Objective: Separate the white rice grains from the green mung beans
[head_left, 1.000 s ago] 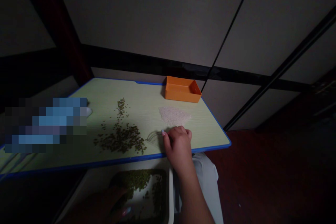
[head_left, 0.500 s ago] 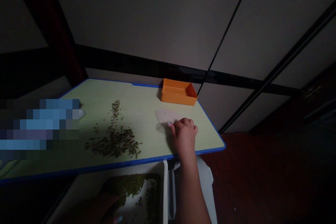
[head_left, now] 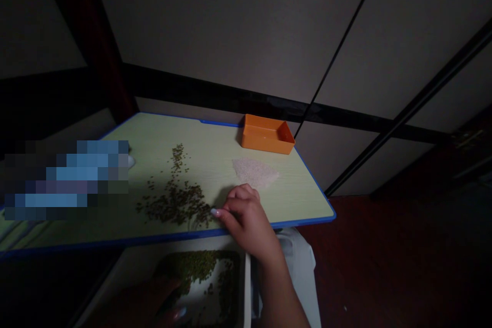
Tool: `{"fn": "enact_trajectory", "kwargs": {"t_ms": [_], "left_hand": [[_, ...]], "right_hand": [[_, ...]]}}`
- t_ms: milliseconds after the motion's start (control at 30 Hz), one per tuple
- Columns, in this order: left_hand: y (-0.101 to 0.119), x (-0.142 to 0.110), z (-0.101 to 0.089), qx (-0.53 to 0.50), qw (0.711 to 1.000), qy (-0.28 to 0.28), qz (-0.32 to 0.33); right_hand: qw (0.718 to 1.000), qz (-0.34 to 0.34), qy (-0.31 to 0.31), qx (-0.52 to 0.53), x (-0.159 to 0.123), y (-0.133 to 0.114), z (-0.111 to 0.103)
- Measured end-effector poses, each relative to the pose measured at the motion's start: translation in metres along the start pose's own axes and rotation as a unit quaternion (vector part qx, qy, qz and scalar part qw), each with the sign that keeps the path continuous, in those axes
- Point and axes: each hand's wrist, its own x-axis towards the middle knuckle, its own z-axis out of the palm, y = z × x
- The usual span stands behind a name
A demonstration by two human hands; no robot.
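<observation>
My right hand is closed in a pinch at the near edge of a small dark green-brown heap of grains on the table. Between thumb and fingers is a thin looped thing, faint and wiry-looking, whose kind I cannot make out. Behind the hand lies a flat pale patch of fine grains. Low in the picture, my left hand is inside a white bin, in deep shadow; its thumb and a finger show apart beside green grains, and the rest is hard to see.
An orange open box stands at the back of the light green table with a blue rim, close to the cupboard wall. A pixelated blurred area covers the table's left side, with a small white thing at its edge.
My right hand has moved left and nearer, from the pale patch to the dark heap, carrying the looped thing. My left hand stays in the bin. The view has shifted slightly.
</observation>
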Motion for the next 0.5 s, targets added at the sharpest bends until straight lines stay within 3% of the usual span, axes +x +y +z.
{"fn": "enact_trajectory", "kwargs": {"t_ms": [167,433,500], "left_hand": [[0.006,-0.003,-0.002,0.011,1.0,-0.016,-0.017],[-0.005,0.0,0.005,-0.003,1.0,-0.016,0.002],[-0.009,0.001,0.008,-0.011,1.0,0.008,0.008]], "right_hand": [[1.0,0.002,-0.011,-0.03,0.003,0.003,0.003],[0.999,0.016,0.001,-0.044,0.007,0.005,0.005],[0.999,0.023,0.005,-0.046,0.007,0.006,0.005]]}}
